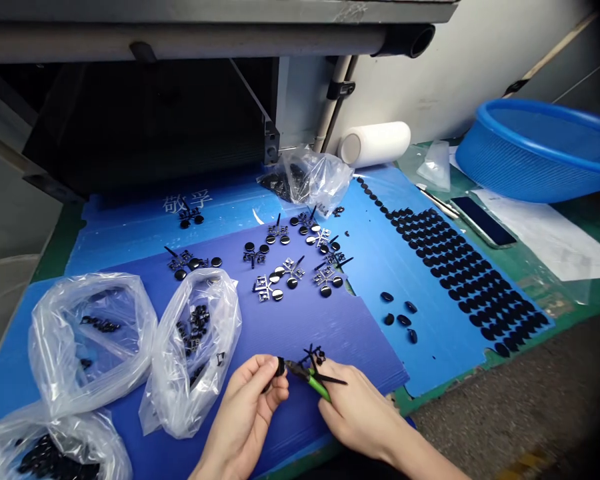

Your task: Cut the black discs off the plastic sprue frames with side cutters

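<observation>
Between the thumb and fingers of my left hand [250,407] is a small round black plastic part [281,366]. My right hand [355,407] grips green-handled cutting pliers [313,381], whose jaws point at that part; whether they touch it I cannot tell. A black branched sprue [314,357] rests at my right hand's fingers, over the pliers. Beyond both hands, several black sprues with round caps [293,273] lie scattered on the dark blue sheet [325,327]. A few loose black oval caps [403,320] lie to the right.
Open plastic bags with small black parts [195,353] stand at the left. Rows of black discs [460,273] cover the blue board's right side. Farther back are a clear bag [313,177], a white roll [375,143], a phone [483,221] and a blue basket [535,157]. A metal frame overhangs the back.
</observation>
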`<state>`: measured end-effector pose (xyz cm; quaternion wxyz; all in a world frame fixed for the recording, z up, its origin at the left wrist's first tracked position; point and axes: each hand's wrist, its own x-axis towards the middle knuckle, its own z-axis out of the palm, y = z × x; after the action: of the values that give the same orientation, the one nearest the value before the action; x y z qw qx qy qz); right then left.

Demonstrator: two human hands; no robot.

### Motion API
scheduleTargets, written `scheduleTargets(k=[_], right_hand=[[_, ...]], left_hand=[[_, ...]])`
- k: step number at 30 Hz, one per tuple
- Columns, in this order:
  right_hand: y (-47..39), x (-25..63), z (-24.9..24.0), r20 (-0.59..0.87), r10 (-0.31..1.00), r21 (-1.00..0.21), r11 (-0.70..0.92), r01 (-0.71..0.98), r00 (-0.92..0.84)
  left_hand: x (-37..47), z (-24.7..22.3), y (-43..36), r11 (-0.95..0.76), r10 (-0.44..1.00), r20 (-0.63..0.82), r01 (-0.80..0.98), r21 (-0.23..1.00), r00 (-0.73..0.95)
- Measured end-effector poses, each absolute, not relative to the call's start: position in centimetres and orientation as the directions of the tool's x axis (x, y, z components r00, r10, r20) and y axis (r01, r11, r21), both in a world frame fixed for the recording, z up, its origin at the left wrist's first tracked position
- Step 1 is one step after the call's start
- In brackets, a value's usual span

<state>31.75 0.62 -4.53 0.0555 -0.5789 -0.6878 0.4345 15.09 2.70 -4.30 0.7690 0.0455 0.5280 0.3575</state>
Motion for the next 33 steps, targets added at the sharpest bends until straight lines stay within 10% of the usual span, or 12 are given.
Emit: scheduleTargets(k=[7,15,25,33], right_hand=[[0.6,34.6,-2.4,-0.502,0.794,-0.782,-0.246,0.574,-0.343],[-1.7,40.1,-3.2,-0.404,0.912,-0.907,-0.410,-0.095,-0.078],[-5.0,42.7,-6.2,-0.388,0.874,-0.886,-0.267,-0.380,0.291],[-6.0,43.2,-5.8,-0.395,0.844,-0.882,-0.236,-0.408,0.363]], left_hand=[[15.3,-4.4,2.4,0.695,0.682,-0.719,-0.425,0.580,0.132],[24.7,-4.1,3.3,0.759,0.568,-0.626,-0.046,0.649,0.535],[35.4,-7.7,10.7,0.230,0.811,-0.384,0.364,0.902,0.440],[38.7,-6.4,13.1,-0.277,0.844,-0.181,0.700,0.658,0.504]])
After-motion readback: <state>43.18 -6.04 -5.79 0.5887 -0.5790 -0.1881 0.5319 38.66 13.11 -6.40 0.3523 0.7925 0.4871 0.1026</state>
